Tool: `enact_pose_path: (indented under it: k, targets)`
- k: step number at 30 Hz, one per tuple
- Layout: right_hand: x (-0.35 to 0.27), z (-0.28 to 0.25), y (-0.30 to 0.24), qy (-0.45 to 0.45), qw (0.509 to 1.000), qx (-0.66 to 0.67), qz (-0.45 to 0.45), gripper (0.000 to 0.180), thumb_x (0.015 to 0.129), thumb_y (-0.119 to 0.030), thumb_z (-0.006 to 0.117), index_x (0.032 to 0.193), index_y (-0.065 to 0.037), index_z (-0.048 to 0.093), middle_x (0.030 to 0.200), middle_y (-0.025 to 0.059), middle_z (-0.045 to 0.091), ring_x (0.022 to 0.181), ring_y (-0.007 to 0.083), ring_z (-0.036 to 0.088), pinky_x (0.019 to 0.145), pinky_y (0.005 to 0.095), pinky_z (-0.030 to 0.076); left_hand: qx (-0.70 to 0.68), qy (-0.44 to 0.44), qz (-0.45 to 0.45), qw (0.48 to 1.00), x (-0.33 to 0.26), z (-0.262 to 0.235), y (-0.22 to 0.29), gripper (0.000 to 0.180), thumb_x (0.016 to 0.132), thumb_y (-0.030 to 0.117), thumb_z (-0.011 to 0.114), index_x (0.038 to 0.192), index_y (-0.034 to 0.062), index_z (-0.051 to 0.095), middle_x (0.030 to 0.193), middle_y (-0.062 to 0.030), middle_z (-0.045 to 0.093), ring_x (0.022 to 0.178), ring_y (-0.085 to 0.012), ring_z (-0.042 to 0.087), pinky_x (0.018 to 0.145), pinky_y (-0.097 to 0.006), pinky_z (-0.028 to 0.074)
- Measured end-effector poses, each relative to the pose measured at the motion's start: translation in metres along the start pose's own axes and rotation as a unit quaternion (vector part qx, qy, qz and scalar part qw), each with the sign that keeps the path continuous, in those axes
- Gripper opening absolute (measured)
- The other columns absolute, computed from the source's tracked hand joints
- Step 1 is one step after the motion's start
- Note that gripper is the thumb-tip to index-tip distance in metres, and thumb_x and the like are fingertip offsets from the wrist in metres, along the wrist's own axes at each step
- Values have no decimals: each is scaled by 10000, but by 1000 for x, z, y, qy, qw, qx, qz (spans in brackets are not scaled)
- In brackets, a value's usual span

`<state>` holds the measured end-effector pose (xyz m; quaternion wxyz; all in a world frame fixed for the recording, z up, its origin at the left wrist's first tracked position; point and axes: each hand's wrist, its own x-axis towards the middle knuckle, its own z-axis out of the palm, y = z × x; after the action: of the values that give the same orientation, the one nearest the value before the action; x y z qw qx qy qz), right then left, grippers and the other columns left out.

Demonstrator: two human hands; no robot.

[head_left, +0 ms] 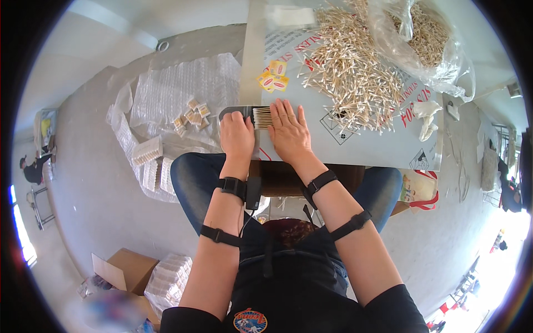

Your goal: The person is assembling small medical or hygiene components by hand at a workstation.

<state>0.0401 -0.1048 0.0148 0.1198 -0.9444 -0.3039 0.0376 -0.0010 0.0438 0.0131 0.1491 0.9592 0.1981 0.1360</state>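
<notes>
A row of cotton swabs [262,117] lies side by side at the table's near left edge, between my two hands. My left hand [237,134] is closed, its fingers curled over a dark flat holder [226,110] at the left end of the row. My right hand [290,131] lies flat with fingers stretched out, its edge touching the right end of the swabs. What is under either palm is hidden. Beyond my hands rests a small group of yellow cards [273,76]. Farther right spreads a large loose pile of cotton swabs [355,72].
A clear plastic bag [452,72] full of swabs stands at the far right of the table [311,145]. Near its right edge lies a crumpled white glove-like item [426,117]. Small packed boxes [194,115] sit on bubble wrap [166,83] at left. An open carton [130,269] stands at lower left.
</notes>
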Motion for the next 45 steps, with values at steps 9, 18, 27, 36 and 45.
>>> enact_pose_path:
  k: [9, 18, 27, 36, 45]
  targets:
    - [0, 1, -2, 43, 999, 2, -7, 576, 981, -343, 469, 1483, -73, 381, 1561, 58, 344, 1465, 213, 262, 1210, 477, 137, 20, -98, 9, 995, 19, -2, 2, 147, 823, 104, 620, 893, -17, 576, 893, -208, 623, 830, -387, 640, 740, -470, 530]
    - [5, 1, -8, 28, 1000, -1, -10, 559, 1004, -345, 418, 1490, -74, 367, 1564, 61, 337, 1470, 222, 249, 1212, 477, 128, -104, -142, -27, 984, 26, -5, -16, 144, 805, 138, 629, 779, -2, 609, 778, -198, 652, 773, -393, 641, 688, -464, 504]
    - [12, 5, -21, 34, 999, 8, 7, 573, 985, -329, 467, 1494, -87, 364, 1567, 63, 331, 1470, 212, 251, 1206, 485, 148, -120, -171, -57, 976, 28, -11, -16, 174, 825, 157, 599, 789, -9, 633, 783, -221, 662, 773, -404, 650, 702, -488, 516]
    - [16, 11, -37, 47, 998, 37, 14, 584, 969, -317, 492, 1486, -75, 371, 1555, 87, 350, 1462, 241, 272, 1202, 498, 151, -198, -36, 8, 980, 26, -7, -24, 212, 949, 215, 565, 933, 15, 635, 960, -167, 677, 914, -351, 647, 798, -419, 514]
    - [6, 7, -31, 25, 999, 48, -3, 690, 949, -379, 522, 1489, 3, 323, 1564, 139, 314, 1476, 259, 233, 1205, 503, 123, -633, -57, -87, 767, 23, 11, -28, 610, 1062, 467, 255, 1433, -14, 316, 1532, -204, 332, 1450, -288, 276, 1197, -404, 202]
